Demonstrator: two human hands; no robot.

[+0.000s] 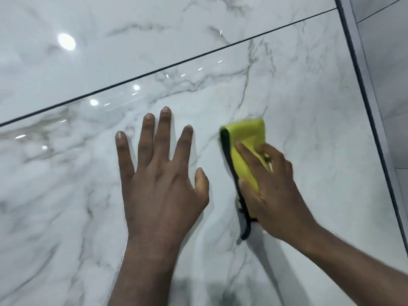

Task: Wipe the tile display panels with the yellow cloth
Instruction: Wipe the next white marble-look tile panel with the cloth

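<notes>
A glossy white marble-look tile panel (309,107) fills most of the view. My left hand (161,175) lies flat on it with the fingers spread and straight. Just to its right, my right hand (271,186) presses a folded yellow cloth (247,142) with a black edge against the same panel; the thumb and fingers curl over the cloth. The cloth's upper end sticks out beyond the fingers and looks blurred.
A dark joint line (176,65) runs diagonally across the view and separates this panel from another marble panel (132,25) above it. A grey frame strip (362,69) borders the panel on the right, with further grey tile (390,62) beyond it. Ceiling lights reflect at the upper left.
</notes>
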